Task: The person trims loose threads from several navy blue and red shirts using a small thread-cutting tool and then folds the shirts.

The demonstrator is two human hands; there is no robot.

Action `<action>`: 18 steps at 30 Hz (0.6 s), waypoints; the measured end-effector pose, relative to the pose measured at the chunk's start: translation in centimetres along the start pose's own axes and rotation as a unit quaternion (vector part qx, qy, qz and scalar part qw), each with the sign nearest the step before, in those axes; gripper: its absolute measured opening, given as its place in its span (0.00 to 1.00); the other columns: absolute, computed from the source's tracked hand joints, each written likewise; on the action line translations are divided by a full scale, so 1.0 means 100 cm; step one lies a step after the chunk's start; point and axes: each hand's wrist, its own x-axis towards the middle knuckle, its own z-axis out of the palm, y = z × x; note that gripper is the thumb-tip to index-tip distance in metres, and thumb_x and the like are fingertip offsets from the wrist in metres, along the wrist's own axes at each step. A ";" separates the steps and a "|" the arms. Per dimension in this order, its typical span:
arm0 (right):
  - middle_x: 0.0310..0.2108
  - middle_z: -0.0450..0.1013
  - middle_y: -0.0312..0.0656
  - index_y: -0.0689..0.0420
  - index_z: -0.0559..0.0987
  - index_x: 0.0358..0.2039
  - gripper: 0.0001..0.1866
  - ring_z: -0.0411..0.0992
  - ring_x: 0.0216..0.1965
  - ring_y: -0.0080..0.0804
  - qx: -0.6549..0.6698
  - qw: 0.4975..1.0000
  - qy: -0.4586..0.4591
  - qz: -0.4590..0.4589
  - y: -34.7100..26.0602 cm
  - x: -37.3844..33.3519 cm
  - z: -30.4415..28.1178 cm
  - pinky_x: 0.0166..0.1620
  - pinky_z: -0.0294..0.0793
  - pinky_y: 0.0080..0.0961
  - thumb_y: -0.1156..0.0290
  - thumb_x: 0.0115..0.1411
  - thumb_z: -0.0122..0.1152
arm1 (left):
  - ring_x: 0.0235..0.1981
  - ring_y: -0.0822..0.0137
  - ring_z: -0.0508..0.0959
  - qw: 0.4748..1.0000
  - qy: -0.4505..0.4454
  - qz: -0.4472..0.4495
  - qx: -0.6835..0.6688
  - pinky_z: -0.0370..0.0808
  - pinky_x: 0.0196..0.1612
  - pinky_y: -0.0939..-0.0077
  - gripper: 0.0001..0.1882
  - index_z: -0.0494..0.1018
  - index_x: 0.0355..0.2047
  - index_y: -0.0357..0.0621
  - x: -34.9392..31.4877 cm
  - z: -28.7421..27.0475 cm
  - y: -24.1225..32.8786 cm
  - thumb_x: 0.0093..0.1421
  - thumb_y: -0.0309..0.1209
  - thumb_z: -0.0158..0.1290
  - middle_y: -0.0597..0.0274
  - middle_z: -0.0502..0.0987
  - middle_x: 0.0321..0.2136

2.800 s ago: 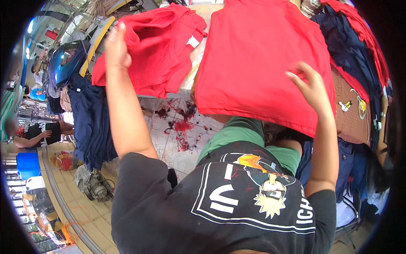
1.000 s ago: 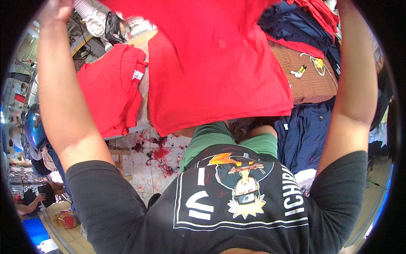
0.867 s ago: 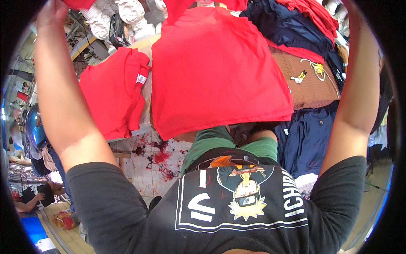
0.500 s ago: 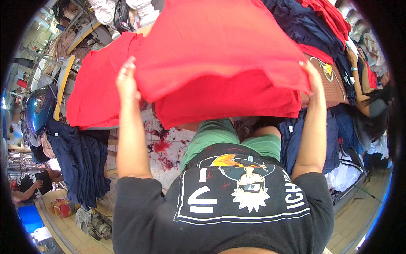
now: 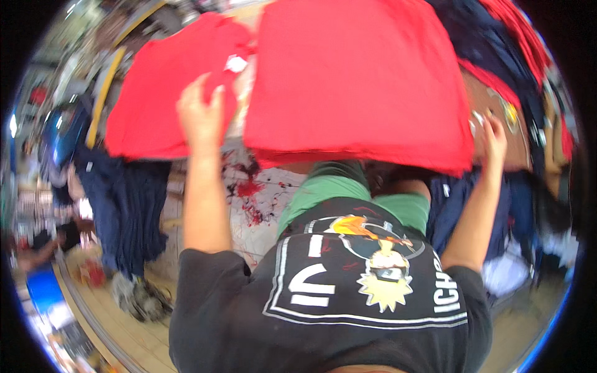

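Note:
A large piece of red fabric [image 5: 360, 81] lies spread out flat before me over a layer of the same red, its near edge hanging just above my knees. My left hand [image 5: 202, 115] is raised with thumb and fingers apart, holding nothing. It hovers at the near right part of a second red garment [image 5: 158, 93], which has a small white patch [image 5: 236, 63]. Past the right edge of the fabric, my right hand [image 5: 492, 140] is lifted off it, fingers parted though slightly blurred. A yellow item [image 5: 510, 115] with pale cord lies close by.
Brown cloth [image 5: 519, 143] sits at the right, beside a dark navy and red pile [image 5: 491, 43]. Navy garments hang at the left [image 5: 121, 211] and right [image 5: 457, 199]. Red and dark scraps [image 5: 249, 189] litter the floor. Another person's arm [image 5: 40, 252] shows far left.
Both hands have let go of the red fabric and moved apart from it. The fabric, held up and billowing before, now lies flat. The view has shifted slightly.

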 end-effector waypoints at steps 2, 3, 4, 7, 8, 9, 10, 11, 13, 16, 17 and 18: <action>0.40 0.75 0.41 0.60 0.77 0.44 0.17 0.72 0.43 0.25 0.012 0.996 -0.005 -0.088 -0.043 -0.021 0.033 0.46 0.70 0.22 0.65 0.56 0.60 | 0.53 0.51 0.69 0.978 -0.105 0.027 0.179 0.65 0.56 0.61 0.35 0.67 0.53 0.39 0.000 0.002 -0.019 0.49 0.47 0.60 0.44 0.71 0.50; 0.40 0.76 0.43 0.60 0.78 0.43 0.18 0.73 0.41 0.29 -0.047 0.994 -0.010 -0.099 -0.080 -0.042 0.048 0.44 0.72 0.27 0.63 0.54 0.60 | 0.53 0.51 0.69 0.960 -0.179 0.011 0.214 0.65 0.56 0.62 0.37 0.65 0.54 0.39 -0.007 0.008 -0.038 0.48 0.46 0.61 0.45 0.70 0.51; 0.41 0.75 0.42 0.58 0.78 0.42 0.14 0.72 0.43 0.29 -0.177 0.973 0.023 -0.150 -0.073 -0.041 0.056 0.47 0.70 0.25 0.67 0.56 0.59 | 0.52 0.49 0.70 0.961 -0.189 0.031 0.199 0.66 0.55 0.60 0.33 0.66 0.54 0.39 -0.004 0.008 -0.044 0.50 0.43 0.59 0.43 0.70 0.50; 0.39 0.75 0.46 0.56 0.78 0.38 0.12 0.72 0.44 0.37 -0.164 0.960 -0.028 -0.227 -0.091 -0.073 0.091 0.49 0.69 0.30 0.66 0.53 0.59 | 0.40 0.47 0.77 0.979 -0.126 -0.045 0.152 0.72 0.45 0.60 0.20 0.75 0.42 0.33 -0.005 -0.009 -0.098 0.57 0.38 0.51 0.41 0.77 0.36; 0.39 0.75 0.46 0.56 0.78 0.36 0.11 0.72 0.44 0.38 -0.166 0.955 -0.043 -0.242 -0.085 -0.076 0.105 0.49 0.70 0.31 0.66 0.53 0.58 | 0.38 0.44 0.76 0.968 -0.140 -0.073 0.196 0.72 0.44 0.57 0.23 0.75 0.40 0.32 -0.001 -0.016 -0.104 0.58 0.43 0.49 0.38 0.77 0.34; 0.38 0.74 0.45 0.55 0.78 0.35 0.11 0.72 0.44 0.39 -0.134 0.955 -0.092 -0.247 -0.089 -0.083 0.121 0.48 0.70 0.33 0.65 0.52 0.57 | 0.38 0.45 0.77 0.971 -0.111 -0.111 0.182 0.72 0.43 0.57 0.25 0.75 0.38 0.30 0.000 -0.029 -0.134 0.59 0.45 0.48 0.37 0.76 0.34; 0.37 0.74 0.45 0.55 0.78 0.35 0.11 0.72 0.44 0.39 -0.108 0.953 -0.125 -0.253 -0.094 -0.090 0.133 0.48 0.71 0.34 0.65 0.52 0.57 | 0.38 0.46 0.77 0.973 -0.083 -0.144 0.160 0.72 0.43 0.57 0.28 0.74 0.37 0.27 0.010 -0.024 -0.152 0.60 0.48 0.46 0.36 0.76 0.35; 0.38 0.74 0.46 0.55 0.78 0.35 0.11 0.72 0.44 0.40 -0.088 0.948 -0.172 -0.253 -0.100 -0.098 0.143 0.47 0.71 0.34 0.66 0.52 0.57 | 0.38 0.48 0.77 0.962 -0.032 -0.260 0.073 0.72 0.43 0.58 0.29 0.74 0.38 0.26 0.027 -0.023 -0.141 0.60 0.48 0.47 0.38 0.76 0.36; 0.39 0.73 0.47 0.57 0.77 0.37 0.14 0.71 0.44 0.43 -0.044 0.912 -0.255 -0.319 -0.124 -0.116 0.175 0.47 0.71 0.36 0.63 0.51 0.59 | 0.42 0.52 0.76 0.903 0.056 -0.364 -0.221 0.72 0.46 0.58 0.28 0.71 0.43 0.27 0.066 -0.052 -0.104 0.61 0.47 0.48 0.44 0.75 0.41; 0.45 0.69 0.48 0.58 0.71 0.46 0.26 0.68 0.48 0.46 0.020 0.857 -0.319 -0.405 -0.197 -0.143 0.214 0.49 0.69 0.40 0.60 0.47 0.64 | 0.50 0.53 0.72 0.783 0.052 -0.248 -0.568 0.68 0.55 0.58 0.26 0.66 0.51 0.32 0.111 -0.095 0.004 0.62 0.43 0.47 0.50 0.71 0.49; 0.46 0.68 0.49 0.58 0.70 0.48 0.29 0.67 0.48 0.47 0.068 0.850 -0.281 -0.440 -0.216 -0.150 0.231 0.50 0.68 0.41 0.59 0.46 0.64 | 0.51 0.54 0.71 0.767 0.033 -0.232 -0.597 0.67 0.56 0.58 0.26 0.65 0.53 0.33 0.123 -0.107 0.039 0.62 0.42 0.47 0.51 0.71 0.50; 0.47 0.67 0.50 0.58 0.69 0.49 0.32 0.66 0.49 0.47 0.116 0.839 -0.243 -0.473 -0.231 -0.155 0.244 0.50 0.67 0.41 0.59 0.44 0.65 | 0.52 0.55 0.70 0.751 0.014 -0.217 -0.624 0.66 0.56 0.57 0.25 0.64 0.54 0.34 0.131 -0.115 0.067 0.63 0.40 0.46 0.52 0.70 0.50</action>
